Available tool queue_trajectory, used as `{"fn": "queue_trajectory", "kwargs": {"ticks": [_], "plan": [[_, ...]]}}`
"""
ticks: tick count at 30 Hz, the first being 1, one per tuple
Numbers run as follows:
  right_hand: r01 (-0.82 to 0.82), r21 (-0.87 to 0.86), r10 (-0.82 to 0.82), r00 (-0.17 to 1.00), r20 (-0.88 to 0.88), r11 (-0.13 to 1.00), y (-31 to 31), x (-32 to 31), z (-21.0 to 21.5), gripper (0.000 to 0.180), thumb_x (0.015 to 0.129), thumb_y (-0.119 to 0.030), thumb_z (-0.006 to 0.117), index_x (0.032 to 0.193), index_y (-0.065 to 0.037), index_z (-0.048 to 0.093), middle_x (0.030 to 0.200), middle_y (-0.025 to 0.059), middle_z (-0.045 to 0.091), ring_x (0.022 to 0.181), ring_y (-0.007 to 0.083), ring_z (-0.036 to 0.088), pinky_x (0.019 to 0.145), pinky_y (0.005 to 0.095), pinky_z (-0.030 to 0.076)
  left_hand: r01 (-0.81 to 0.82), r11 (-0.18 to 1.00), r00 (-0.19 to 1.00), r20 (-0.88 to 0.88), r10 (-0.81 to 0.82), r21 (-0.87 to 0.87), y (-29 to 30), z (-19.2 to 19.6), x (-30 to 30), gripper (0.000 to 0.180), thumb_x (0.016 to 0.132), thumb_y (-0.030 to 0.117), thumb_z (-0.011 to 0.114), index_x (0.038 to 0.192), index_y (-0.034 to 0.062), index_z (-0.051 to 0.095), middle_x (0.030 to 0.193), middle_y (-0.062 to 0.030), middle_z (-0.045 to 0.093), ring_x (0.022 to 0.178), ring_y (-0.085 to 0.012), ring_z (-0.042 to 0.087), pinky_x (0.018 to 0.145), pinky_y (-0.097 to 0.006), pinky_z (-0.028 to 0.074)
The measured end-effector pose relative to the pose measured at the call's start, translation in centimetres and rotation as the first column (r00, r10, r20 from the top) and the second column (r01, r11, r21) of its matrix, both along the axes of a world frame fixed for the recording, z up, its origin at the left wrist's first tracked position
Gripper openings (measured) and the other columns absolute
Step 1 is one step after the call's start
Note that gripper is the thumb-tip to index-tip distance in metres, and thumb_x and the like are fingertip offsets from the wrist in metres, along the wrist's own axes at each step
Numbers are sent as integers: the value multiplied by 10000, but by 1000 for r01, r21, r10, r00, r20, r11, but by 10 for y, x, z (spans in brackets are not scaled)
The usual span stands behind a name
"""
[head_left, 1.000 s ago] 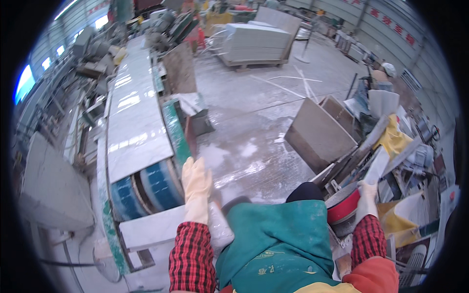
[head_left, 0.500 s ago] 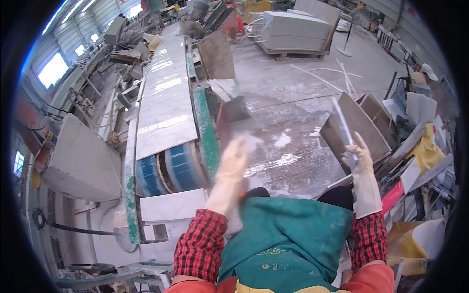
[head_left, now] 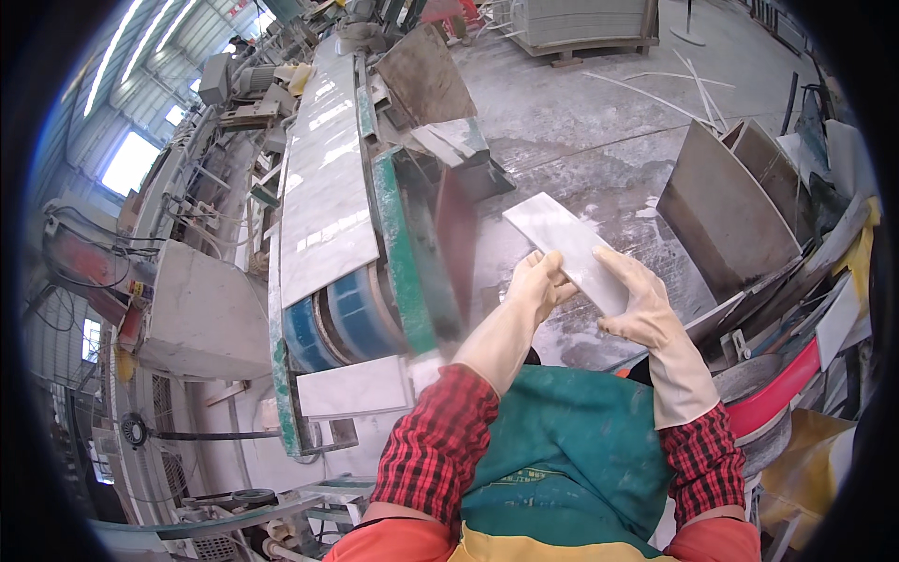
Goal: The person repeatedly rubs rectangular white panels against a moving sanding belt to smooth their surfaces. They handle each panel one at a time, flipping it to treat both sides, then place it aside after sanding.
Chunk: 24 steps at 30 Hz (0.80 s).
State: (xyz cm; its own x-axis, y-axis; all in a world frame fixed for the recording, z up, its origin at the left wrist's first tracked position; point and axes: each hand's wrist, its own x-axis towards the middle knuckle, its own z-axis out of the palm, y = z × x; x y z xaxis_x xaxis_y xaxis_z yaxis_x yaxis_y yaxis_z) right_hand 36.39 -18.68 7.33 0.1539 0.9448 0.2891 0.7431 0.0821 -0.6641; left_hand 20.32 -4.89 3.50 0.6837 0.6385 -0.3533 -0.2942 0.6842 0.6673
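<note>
A narrow white stone tile is held in front of me, tilted, with its pale polished-looking face showing. My left hand, in a cream rubber glove, grips its left long edge with the fingers curled. Gloved the same way, my right hand clasps the opposite edge near the tile's lower end, thumb and fingers around it. To the left of my hands, a long glossy white stone slab lies on a conveyor with blue rollers. Another white stone piece rests at the conveyor's near end.
A green metal rail runs along the conveyor's right side. Brown-grey boards lean at the right, beside a heap of offcuts and a red curved piece. A palletised stack of slabs stands at the back. Thin white strips lie on the floor.
My right hand has brought the tile from the right to the middle and turned its broad face into view. My left hand has moved right and taken hold of it. The view has shifted.
</note>
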Motion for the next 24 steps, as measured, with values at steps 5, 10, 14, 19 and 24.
{"fn": "queue_trajectory", "kwargs": {"ticks": [5,10,14,19,24], "plan": [[-90,-33,87,992,-91,995,6,1,10,921,573,-164,871,1428,-96,535,1390,213,561,1291,389,537,1073,410,453,-103,981,984,-126,125,166,0,29,-3,385,982,97,494,1339,-47,490,1313,-194,607,1189,-324,635,979,-495,552],[-24,273,64,988,-141,962,16,-2,4,849,718,-262,878,1458,-79,504,1491,214,491,1392,353,465,1153,409,377,-328,907,911,-167,377,264,14,46,-46,342,971,85,509,1296,-21,509,1237,-185,621,1122,-351,650,953,-506,556],[94,213,-25,952,-305,972,12,-1,7,801,806,-209,827,1503,-77,454,1537,160,465,1450,306,403,1197,403,312,-580,776,790,-60,610,246,45,55,-134,355,955,91,551,1285,-29,496,1224,-192,621,1147,-349,623,1015,-534,513],[91,149,-34,936,-350,985,5,-1,9,782,828,-156,801,1517,-86,437,1549,119,464,1452,275,401,1205,393,297,-803,558,572,8,820,207,63,50,-276,306,966,80,529,1253,-22,497,1243,-194,607,1121,-361,637,954,-543,567],[112,83,-69,911,-406,990,9,-3,8,776,834,-139,789,1521,-83,432,1556,121,455,1454,275,397,1206,391,292,-918,384,377,-84,923,98,70,21,-350,340,1000,52,478,1324,-52,462,1308,-219,588,1175,-378,632,985,-549,576]]}}
